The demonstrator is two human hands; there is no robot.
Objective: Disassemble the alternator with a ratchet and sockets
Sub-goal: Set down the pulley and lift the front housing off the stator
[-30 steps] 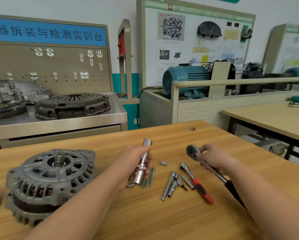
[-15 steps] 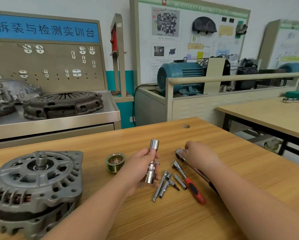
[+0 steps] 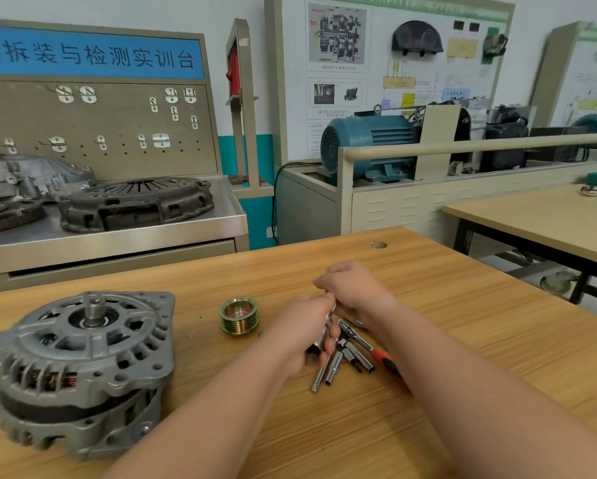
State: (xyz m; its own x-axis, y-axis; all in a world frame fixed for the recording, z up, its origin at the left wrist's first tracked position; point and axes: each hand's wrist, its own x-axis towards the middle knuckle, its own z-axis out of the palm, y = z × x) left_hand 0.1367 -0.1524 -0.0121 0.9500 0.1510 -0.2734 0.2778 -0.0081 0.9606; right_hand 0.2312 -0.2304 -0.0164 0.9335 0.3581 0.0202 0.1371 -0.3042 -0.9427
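Workshop classroom. Under the grip spreads a light wood-grain tabletop [image 3: 462, 323]. Beyond and left of the grip stands a beige workbench with a steel top [image 3: 151, 233], carrying a dark round clutch cover [image 3: 134, 202], backed by a tan pegboard with metal hooks [image 3: 117, 133] and a blue banner of white Chinese characters [image 3: 82, 55]. Straight beyond the grip, a white diagram board [image 3: 376, 81] rises over a teal electric motor [image 3: 369, 143]. Far right of the grip, a second pale table on black legs [image 3: 532, 219]

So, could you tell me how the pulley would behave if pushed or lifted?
The pulley looks solid metal, so probably heavy for its size. Standing on its flat face, it should slide, not roll. Its ribbed rim likely aids grip.
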